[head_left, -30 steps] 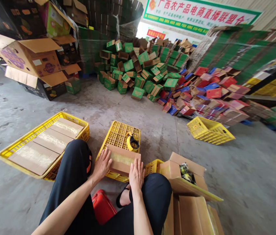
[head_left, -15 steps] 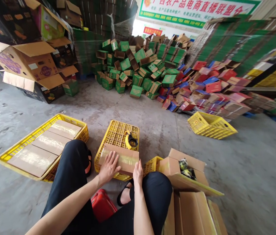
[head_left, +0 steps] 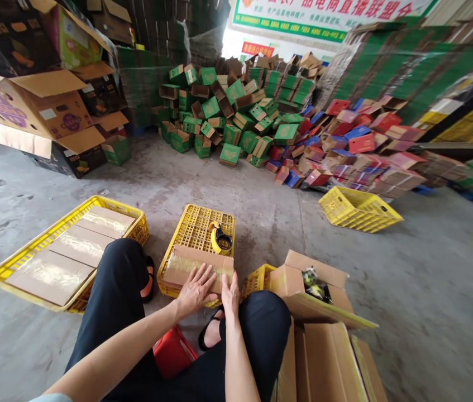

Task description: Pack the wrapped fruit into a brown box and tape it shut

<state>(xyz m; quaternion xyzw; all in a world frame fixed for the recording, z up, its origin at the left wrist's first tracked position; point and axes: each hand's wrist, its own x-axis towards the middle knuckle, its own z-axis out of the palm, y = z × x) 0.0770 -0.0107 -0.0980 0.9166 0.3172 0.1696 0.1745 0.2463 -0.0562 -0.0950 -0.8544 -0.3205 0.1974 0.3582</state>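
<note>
A brown cardboard box (head_left: 186,262) with clear tape across its top lies on an upturned yellow crate (head_left: 196,226) in front of my knees. My left hand (head_left: 196,290) rests flat on the box's near side, fingers spread. My right hand (head_left: 230,292) lies flat against the box's right near corner, fingers together and stretched out. A yellow tape dispenser (head_left: 219,239) sits on the crate just behind the box.
A yellow crate (head_left: 5,268) at left holds three taped boxes. An open carton (head_left: 303,304) with fruit stands at my right knee, more cartons below it. Another yellow crate (head_left: 357,209) lies further right. Green, red and blue boxes (head_left: 261,123) are piled at the back.
My left hand slid rightward over the taped box toward my right hand. The right hand drew back to the box's near right corner. The view tilted slightly down.
</note>
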